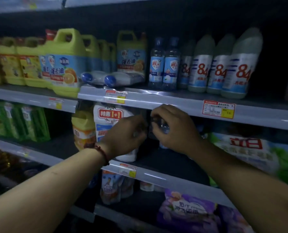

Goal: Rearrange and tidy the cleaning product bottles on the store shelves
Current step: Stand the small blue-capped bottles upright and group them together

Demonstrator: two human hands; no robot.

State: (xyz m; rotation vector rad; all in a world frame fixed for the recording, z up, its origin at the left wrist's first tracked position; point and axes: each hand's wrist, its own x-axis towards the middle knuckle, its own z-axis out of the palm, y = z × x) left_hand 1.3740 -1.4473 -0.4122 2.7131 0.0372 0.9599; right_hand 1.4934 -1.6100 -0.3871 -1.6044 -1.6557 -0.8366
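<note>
Pinching a half-hidden clear bottle, right hand, left hand — grip unreadable

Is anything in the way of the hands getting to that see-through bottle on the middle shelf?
Nothing visible is. The right hand grips the clear bottle by its top, under the shelf edge. The left hand is right beside it, in front of the white 1+1 bottle; it is too dark to tell whether it touches.

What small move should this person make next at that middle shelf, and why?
Probably settle the clear bottle, which the right hand grips near its top, upright in the dark gap beside the white bottle; that stretch of shelf looks unoccupied.
</note>
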